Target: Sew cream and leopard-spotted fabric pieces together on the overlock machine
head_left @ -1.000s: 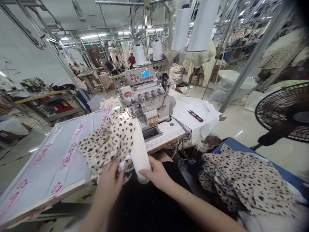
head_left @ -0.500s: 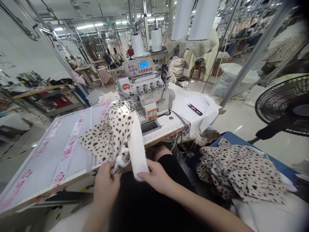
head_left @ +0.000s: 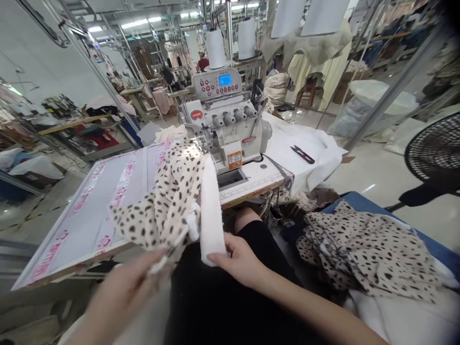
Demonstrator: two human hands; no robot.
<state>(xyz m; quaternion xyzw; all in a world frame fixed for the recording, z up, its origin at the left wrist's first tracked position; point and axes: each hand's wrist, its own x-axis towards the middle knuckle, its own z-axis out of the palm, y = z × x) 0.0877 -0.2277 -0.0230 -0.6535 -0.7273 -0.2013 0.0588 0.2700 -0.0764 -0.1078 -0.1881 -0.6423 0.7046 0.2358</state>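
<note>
Two hands are holding a soft piece of spotted cloth (head_left: 161, 201) up in front of a sewing machine (head_left: 223, 124). Far to the left, a long white board (head_left: 89, 220) with pink tape is lying beside the machine. The left hand (head_left: 122, 292) is blurry, so I cannot tell if its fingers are closing on the cloth or only brushing it. The spotted cloth is hanging loose and folding over itself, so it looks light and floppy, and it may slip and slide. A white band (head_left: 212, 215) is lying along its right side. This band looks thick and soft, and it seems like a good place to take hold. The right hand (head_left: 240, 261) is pinching the low end of the band, just above a person's dark lap (head_left: 215, 297). Past the band, black snips (head_left: 302, 154) are sitting on a white cloth (head_left: 309, 177). To the right, a big pile of spotted pieces (head_left: 366, 249) is lying in a blue bin (head_left: 359, 201), and the pieces are spilling over each other in soft folds. White cloth is showing under them. Farther right, a black fan (head_left: 434, 153) is standing by the bin.
</note>
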